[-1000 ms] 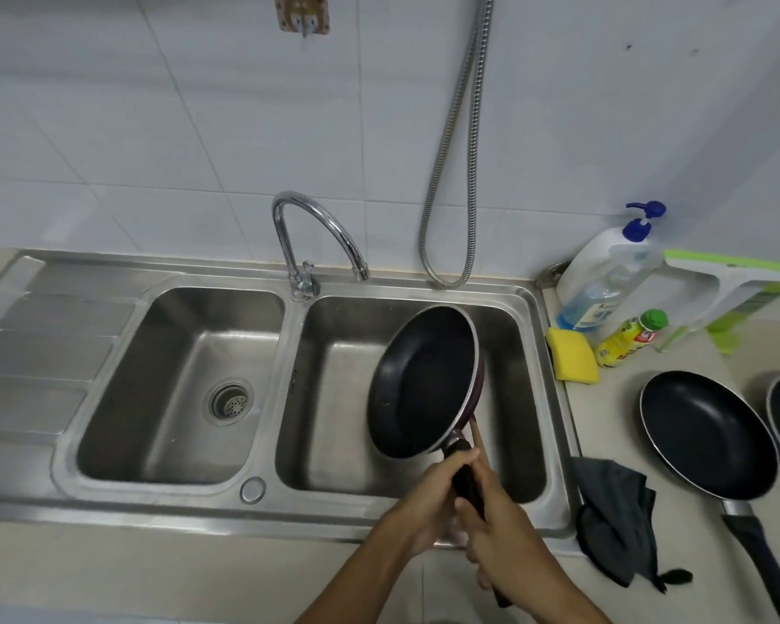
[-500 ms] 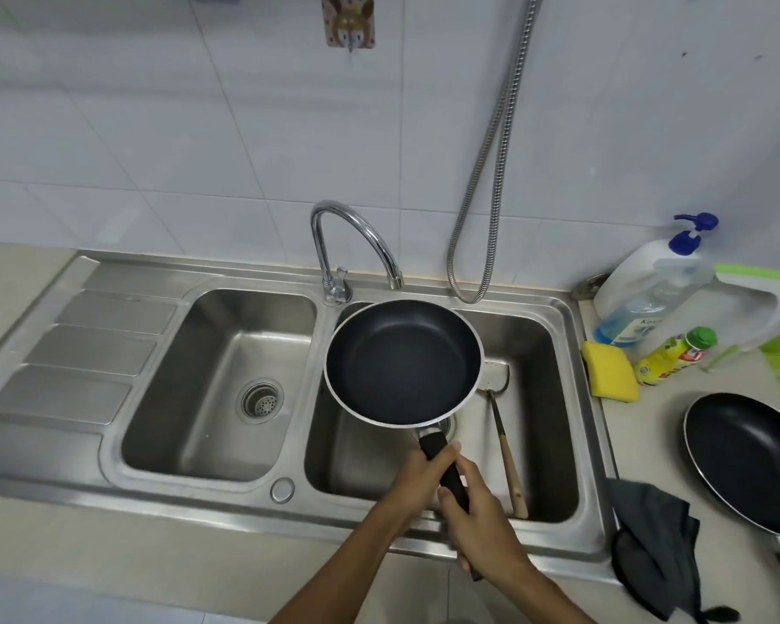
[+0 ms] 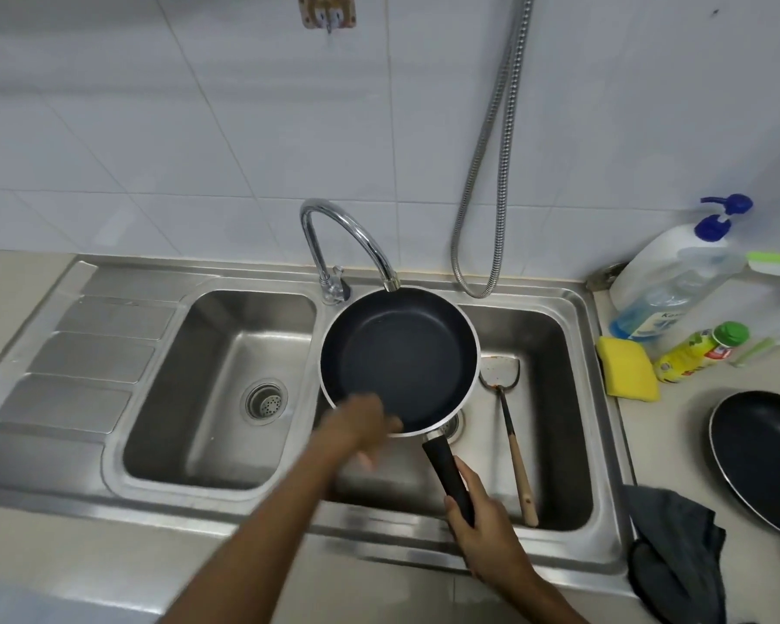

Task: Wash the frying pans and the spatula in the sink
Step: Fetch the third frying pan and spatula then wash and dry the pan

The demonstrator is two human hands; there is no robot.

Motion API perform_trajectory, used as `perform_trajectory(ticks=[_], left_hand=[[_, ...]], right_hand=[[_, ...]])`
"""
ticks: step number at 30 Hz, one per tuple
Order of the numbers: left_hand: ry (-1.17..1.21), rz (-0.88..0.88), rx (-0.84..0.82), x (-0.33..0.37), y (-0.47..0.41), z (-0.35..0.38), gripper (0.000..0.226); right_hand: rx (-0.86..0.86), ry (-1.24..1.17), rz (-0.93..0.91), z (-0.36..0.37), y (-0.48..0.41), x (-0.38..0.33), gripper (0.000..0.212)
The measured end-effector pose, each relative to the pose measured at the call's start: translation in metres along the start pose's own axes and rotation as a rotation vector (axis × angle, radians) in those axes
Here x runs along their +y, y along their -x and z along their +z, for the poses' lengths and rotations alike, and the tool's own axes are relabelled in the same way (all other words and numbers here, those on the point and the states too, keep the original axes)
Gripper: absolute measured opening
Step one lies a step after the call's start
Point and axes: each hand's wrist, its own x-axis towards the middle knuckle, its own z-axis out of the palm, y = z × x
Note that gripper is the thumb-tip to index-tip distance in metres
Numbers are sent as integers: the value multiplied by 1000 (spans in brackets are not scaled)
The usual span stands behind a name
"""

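Note:
A black frying pan [image 3: 401,353] with a pale rim is held level over the right basin of the steel sink [image 3: 577,398], just under the tap spout [image 3: 390,283]. My right hand [image 3: 482,520] grips its black handle. My left hand [image 3: 356,425] is blurred at the pan's near left rim, holding nothing; whether it touches the rim is unclear. A metal spatula [image 3: 507,412] with a wooden handle lies in the right basin beside the pan. A second black pan [image 3: 762,457] sits on the counter at the right edge.
The left basin [image 3: 226,389] holds only its drain. A drainboard [image 3: 64,362] lies at far left. Right of the sink are a yellow sponge [image 3: 627,369], a pump bottle [image 3: 667,281], a small yellow bottle [image 3: 699,353] and a dark cloth [image 3: 676,547]. A metal hose [image 3: 491,173] hangs behind.
The pan went from tilted on edge to level under the tap. My left hand let go of the handle and moved up to the pan's near rim; the right hand keeps the handle.

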Motion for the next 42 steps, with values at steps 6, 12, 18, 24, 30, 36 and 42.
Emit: perform_trajectory(ticks=[6, 12, 18, 24, 30, 36, 42], left_hand=[[-387, 469, 760, 0, -125, -96, 41], [-521, 392, 647, -18, -177, -75, 59], [-351, 304, 772, -44, -158, -28, 62], [-261, 175, 503, -56, -156, 9, 67], [141, 205, 640, -49, -105, 34, 41], [694, 69, 373, -22, -26, 152, 30], [1550, -217, -396, 15, -47, 169, 50]], right_hand=[[19, 16, -17, -3, 5, 11, 66], [36, 30, -18, -9, -2, 16, 69], [1, -17, 8, -4, -10, 18, 67], [-5, -51, -5, -5, -11, 16, 65], [-12, -60, 22, -5, -10, 17, 64], [-1, -27, 14, -6, -10, 10, 67], [26, -47, 51, -6, 1, 3, 70]])
